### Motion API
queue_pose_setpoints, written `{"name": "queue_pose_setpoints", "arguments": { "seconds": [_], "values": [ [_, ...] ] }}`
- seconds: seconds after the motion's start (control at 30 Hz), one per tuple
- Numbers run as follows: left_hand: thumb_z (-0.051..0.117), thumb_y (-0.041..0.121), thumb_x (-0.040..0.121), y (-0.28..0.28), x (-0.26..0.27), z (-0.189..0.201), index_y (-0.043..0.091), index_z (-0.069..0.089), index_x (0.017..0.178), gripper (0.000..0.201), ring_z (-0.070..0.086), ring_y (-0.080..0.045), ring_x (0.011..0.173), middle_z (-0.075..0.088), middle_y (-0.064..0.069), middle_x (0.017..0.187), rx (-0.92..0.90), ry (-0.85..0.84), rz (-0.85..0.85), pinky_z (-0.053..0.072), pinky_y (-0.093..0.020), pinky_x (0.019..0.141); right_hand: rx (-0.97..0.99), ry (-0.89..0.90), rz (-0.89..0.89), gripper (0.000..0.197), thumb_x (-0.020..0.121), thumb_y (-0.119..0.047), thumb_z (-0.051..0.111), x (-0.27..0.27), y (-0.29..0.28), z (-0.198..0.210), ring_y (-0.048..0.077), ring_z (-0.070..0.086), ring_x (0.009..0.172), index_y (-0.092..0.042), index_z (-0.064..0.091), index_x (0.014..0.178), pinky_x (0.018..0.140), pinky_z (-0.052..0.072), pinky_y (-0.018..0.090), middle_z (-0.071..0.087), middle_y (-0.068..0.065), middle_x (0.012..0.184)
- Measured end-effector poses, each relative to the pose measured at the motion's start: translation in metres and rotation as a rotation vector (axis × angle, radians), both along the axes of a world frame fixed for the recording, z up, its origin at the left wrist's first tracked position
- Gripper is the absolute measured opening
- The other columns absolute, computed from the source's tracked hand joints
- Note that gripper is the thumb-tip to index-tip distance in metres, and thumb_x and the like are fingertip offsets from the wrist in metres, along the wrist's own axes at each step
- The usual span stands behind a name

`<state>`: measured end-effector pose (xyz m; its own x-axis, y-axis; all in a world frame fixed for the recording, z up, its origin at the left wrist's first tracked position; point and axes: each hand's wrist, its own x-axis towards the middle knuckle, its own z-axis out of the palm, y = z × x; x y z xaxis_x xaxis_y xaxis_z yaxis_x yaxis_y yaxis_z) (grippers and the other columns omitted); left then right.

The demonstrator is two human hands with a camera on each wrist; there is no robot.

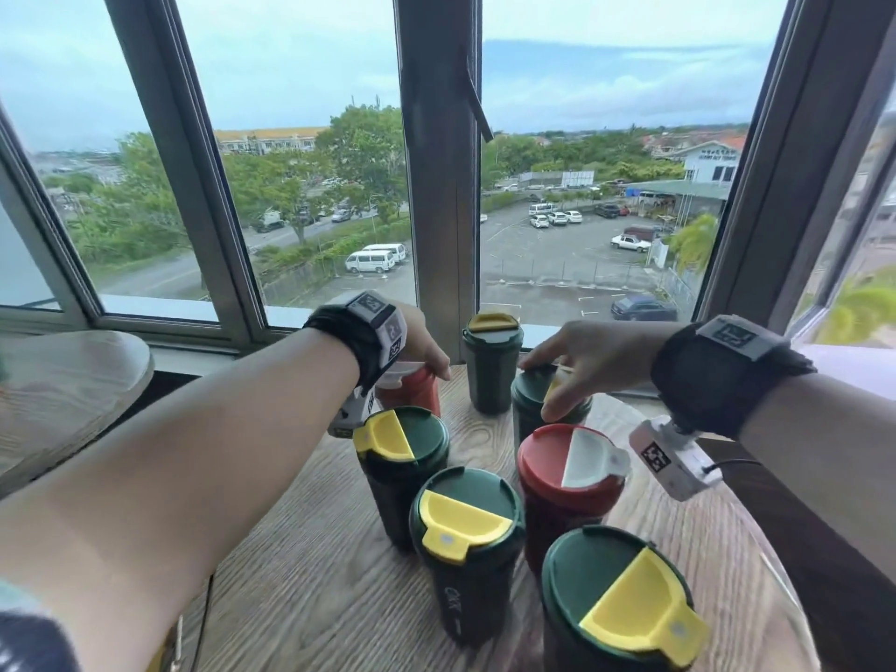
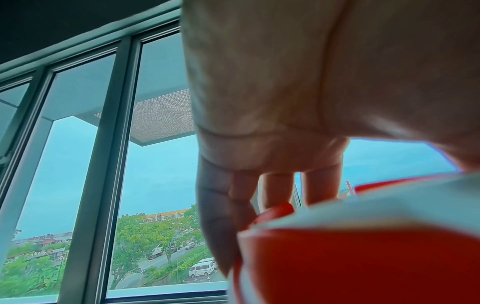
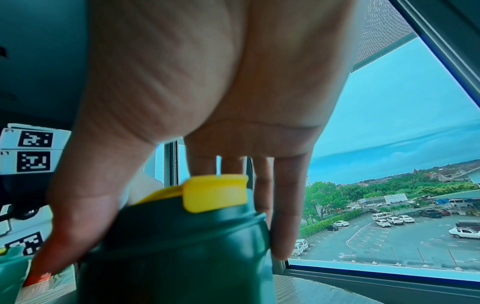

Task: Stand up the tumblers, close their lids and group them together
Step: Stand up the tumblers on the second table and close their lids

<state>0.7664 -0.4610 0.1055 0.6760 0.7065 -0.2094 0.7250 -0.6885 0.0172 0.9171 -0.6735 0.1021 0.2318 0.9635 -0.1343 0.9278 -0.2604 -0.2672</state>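
Note:
Several tumblers stand upright on the wooden table (image 1: 310,574). My left hand (image 1: 426,361) grips the top of a red tumbler (image 1: 414,392) at the back left; in the left wrist view its fingers (image 2: 275,189) curl over the far rim of that red tumbler (image 2: 363,263). My right hand (image 1: 567,366) holds a green tumbler (image 1: 533,414) from above, thumb and fingers (image 3: 288,205) round its lid (image 3: 182,236), the yellow flap (image 3: 215,192) under the palm. Another green tumbler (image 1: 492,371) stands between the hands, by the window.
Nearer me stand three green tumblers with yellow flaps (image 1: 402,453) (image 1: 465,535) (image 1: 620,608) and a red one with a white flap (image 1: 567,472). The window frame (image 1: 441,186) rises right behind the table. A second round table (image 1: 63,380) is at the left.

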Motion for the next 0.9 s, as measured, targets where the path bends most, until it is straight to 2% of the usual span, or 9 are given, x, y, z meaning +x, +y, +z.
{"name": "queue_pose_setpoints", "arguments": {
  "seconds": [0.23, 0.33, 0.4, 0.5, 0.57, 0.63, 0.67, 0.8, 0.9],
  "values": [
    [0.06, 0.085, 0.068, 0.003, 0.005, -0.01, 0.013, 0.063, 0.08, 0.074, 0.063, -0.023, 0.089, 0.067, -0.006, 0.089, 0.0, 0.018, -0.057, 0.05, -0.036, 0.086, -0.013, 0.021, -0.006, 0.069, 0.072, -0.048, 0.089, 0.0, -0.002, -0.001, 0.013, 0.062, 0.118, -0.034, 0.067, 0.136, 0.105, 0.048, 0.035, 0.069, -0.011, 0.129],
    [0.047, 0.087, 0.075, 0.005, 0.0, -0.012, 0.007, 0.07, 0.109, 0.09, 0.064, -0.026, 0.102, 0.07, -0.009, 0.111, 0.005, 0.033, -0.092, 0.048, -0.039, 0.093, -0.031, 0.018, -0.013, 0.082, 0.063, -0.062, 0.085, 0.004, -0.002, -0.002, 0.012, 0.059, 0.124, -0.042, 0.062, 0.139, 0.111, 0.045, 0.038, 0.064, -0.014, 0.138],
    [0.042, 0.083, 0.082, 0.003, -0.008, -0.008, 0.005, 0.067, 0.122, 0.092, 0.063, -0.026, 0.105, 0.068, -0.01, 0.119, 0.006, 0.048, -0.122, 0.047, -0.035, 0.086, -0.031, 0.03, -0.009, 0.084, 0.063, -0.065, 0.084, 0.006, -0.003, -0.002, 0.011, 0.059, 0.124, -0.044, 0.059, 0.141, 0.106, 0.045, 0.034, 0.062, -0.014, 0.141],
    [0.045, 0.08, 0.083, 0.003, -0.022, 0.002, 0.003, 0.071, 0.111, 0.086, 0.064, -0.021, 0.081, 0.072, -0.01, 0.101, 0.019, 0.031, -0.164, 0.047, -0.031, 0.069, -0.024, 0.064, -0.006, 0.077, 0.074, -0.058, 0.084, 0.01, -0.008, 0.006, 0.004, 0.063, 0.11, -0.041, 0.056, 0.144, 0.091, 0.05, 0.026, 0.064, -0.013, 0.137],
    [0.047, 0.08, 0.082, 0.001, -0.036, 0.008, 0.005, 0.069, 0.119, 0.086, 0.067, -0.023, 0.095, 0.072, -0.01, 0.112, 0.065, 0.013, -0.186, 0.051, -0.035, 0.08, -0.017, 0.054, -0.011, 0.075, 0.077, -0.056, 0.082, 0.013, -0.011, 0.013, 0.001, 0.064, 0.108, -0.038, 0.055, 0.145, 0.089, 0.049, 0.024, 0.065, -0.015, 0.133],
    [0.049, 0.078, 0.084, -0.006, -0.054, 0.016, 0.011, 0.06, 0.135, 0.085, 0.061, -0.025, 0.116, 0.064, -0.006, 0.131, 0.121, -0.037, -0.225, 0.048, -0.041, 0.098, -0.011, 0.037, -0.014, 0.074, 0.077, -0.056, 0.082, 0.015, -0.014, 0.019, 0.002, 0.065, 0.11, -0.038, 0.056, 0.144, 0.094, 0.05, 0.027, 0.066, -0.016, 0.132],
    [0.051, 0.075, 0.084, -0.011, -0.064, 0.02, 0.014, 0.057, 0.138, 0.081, 0.059, -0.023, 0.118, 0.063, -0.004, 0.133, 0.121, -0.084, -0.251, 0.047, -0.041, 0.101, -0.017, 0.031, -0.015, 0.073, 0.078, -0.054, 0.083, 0.015, -0.017, 0.021, 0.003, 0.065, 0.111, -0.038, 0.056, 0.144, 0.098, 0.051, 0.031, 0.066, -0.016, 0.132],
    [0.058, 0.071, 0.082, -0.038, -0.108, 0.028, 0.026, 0.067, 0.124, 0.063, 0.064, -0.005, 0.094, 0.069, 0.011, 0.107, 0.056, -0.275, -0.352, 0.053, -0.035, 0.088, -0.029, 0.01, 0.004, 0.068, 0.082, -0.049, 0.081, 0.003, -0.03, 0.029, 0.003, 0.067, 0.111, -0.036, 0.057, 0.143, 0.104, 0.052, 0.037, 0.065, -0.018, 0.133],
    [0.062, 0.073, 0.078, -0.056, -0.137, 0.02, 0.035, 0.069, 0.118, 0.056, 0.061, 0.005, 0.09, 0.068, 0.02, 0.103, 0.025, -0.339, -0.359, 0.049, -0.026, 0.08, 0.071, -0.028, 0.022, 0.062, 0.081, -0.051, 0.08, -0.012, -0.045, 0.032, -0.001, 0.066, 0.109, -0.033, 0.062, 0.138, 0.102, 0.053, 0.037, 0.065, -0.022, 0.128]
  ]
}}
